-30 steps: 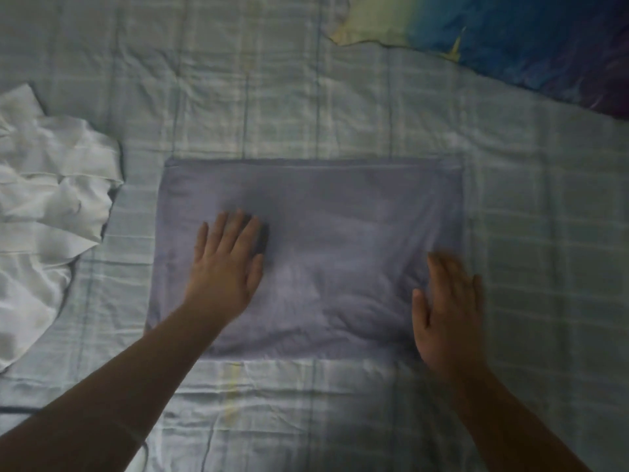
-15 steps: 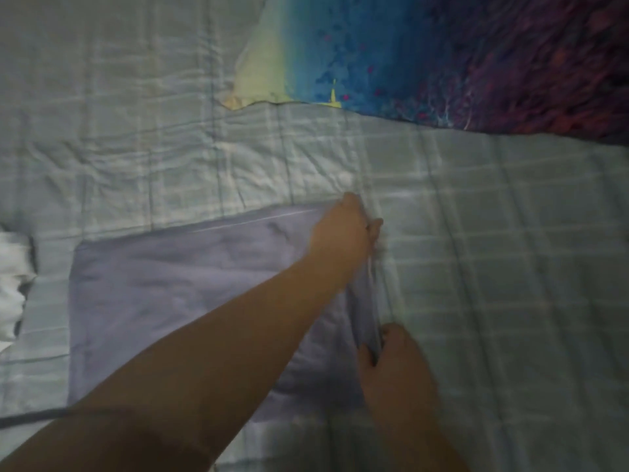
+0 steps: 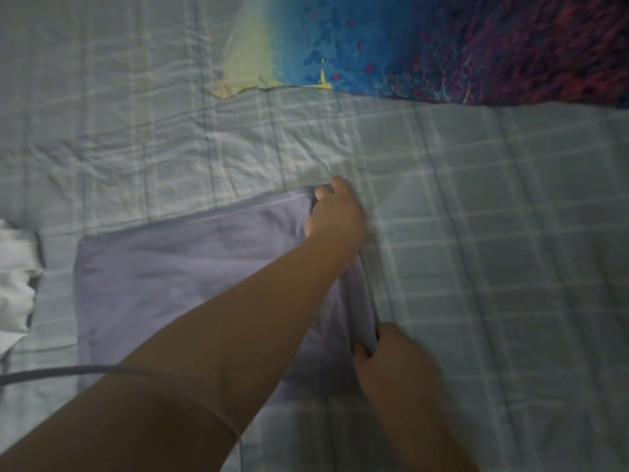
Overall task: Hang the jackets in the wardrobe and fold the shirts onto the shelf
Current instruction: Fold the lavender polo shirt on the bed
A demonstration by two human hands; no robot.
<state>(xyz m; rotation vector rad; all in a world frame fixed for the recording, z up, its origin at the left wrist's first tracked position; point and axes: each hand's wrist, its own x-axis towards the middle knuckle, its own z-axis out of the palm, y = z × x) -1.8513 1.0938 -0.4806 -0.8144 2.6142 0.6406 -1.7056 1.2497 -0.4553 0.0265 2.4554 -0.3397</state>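
A lilac shirt, folded into a rectangle, lies flat on the checked bedsheet. My left hand reaches across it and grips its far right corner. My right hand pinches the near right corner, and the right edge between the two hands is lifted off the sheet into a ridge. My left forearm hides the middle of the shirt.
A crumpled white garment lies at the left edge. A blue, yellow and purple patterned cloth covers the far right of the bed. A thin grey cable runs in from the left under my left arm.
Both hands left their flat press on the shirt and moved to its right edge, gripping the two corners. The edge has risen slightly, and the view has shifted right.
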